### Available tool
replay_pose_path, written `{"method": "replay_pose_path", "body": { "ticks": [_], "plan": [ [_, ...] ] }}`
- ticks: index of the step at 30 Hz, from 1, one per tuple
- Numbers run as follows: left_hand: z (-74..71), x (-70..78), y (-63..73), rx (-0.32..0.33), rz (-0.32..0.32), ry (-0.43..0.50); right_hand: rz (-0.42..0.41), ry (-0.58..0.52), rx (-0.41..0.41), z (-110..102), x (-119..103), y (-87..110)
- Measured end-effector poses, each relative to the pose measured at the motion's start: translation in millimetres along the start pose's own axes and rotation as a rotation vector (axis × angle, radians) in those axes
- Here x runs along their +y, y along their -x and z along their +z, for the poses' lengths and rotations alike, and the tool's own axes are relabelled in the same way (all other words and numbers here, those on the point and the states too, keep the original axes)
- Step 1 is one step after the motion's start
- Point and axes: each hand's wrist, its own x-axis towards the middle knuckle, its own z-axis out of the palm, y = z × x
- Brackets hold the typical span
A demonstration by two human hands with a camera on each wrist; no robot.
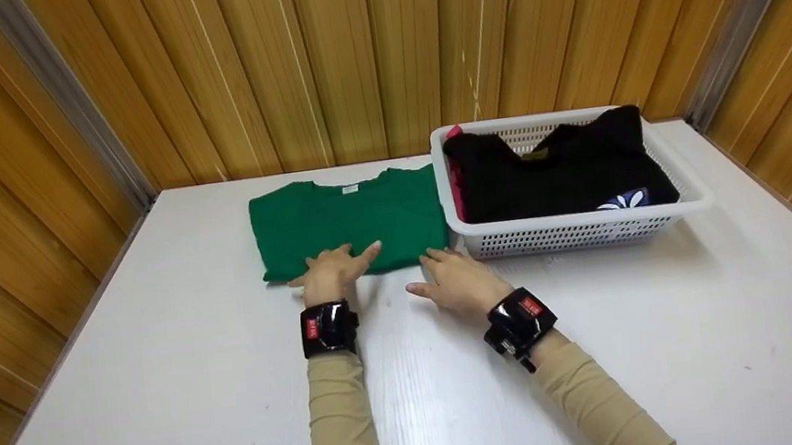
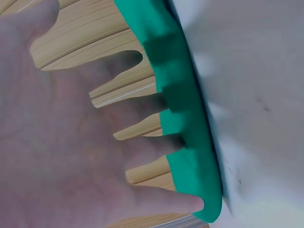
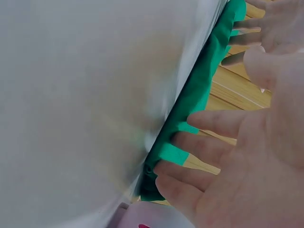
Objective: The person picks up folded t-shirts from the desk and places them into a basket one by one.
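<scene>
A green T-shirt (image 1: 372,214) lies folded into a rectangle on the white table, its neckline with a white label toward the back wall. My left hand (image 1: 331,270) reaches over its front edge with fingers spread; in the left wrist view the fingertips (image 2: 178,141) come right up to the green cloth. At the front right corner of the shirt is my right hand (image 1: 465,280), fingers straight and thumb apart. The right wrist view shows its fingertips (image 3: 164,168) along the fold. Neither hand grips anything.
A white plastic basket (image 1: 691,194) stands at the back right, close against the shirt's right side. In it lies a folded black garment (image 1: 557,184) with a collar and a blue and white print, over something pink (image 1: 458,192). Wood-look panels (image 1: 338,56) enclose the table (image 1: 180,370).
</scene>
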Motion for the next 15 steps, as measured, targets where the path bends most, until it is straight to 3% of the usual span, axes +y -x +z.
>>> {"method": "replay_pose_path", "body": {
  "ticks": [15],
  "plan": [
    [-10.5, 1.4, 8.9, -0.117, -0.055, -0.009, -0.064, 0.061, 0.038, -7.9, -4.3, 5.5]
  ]
}}
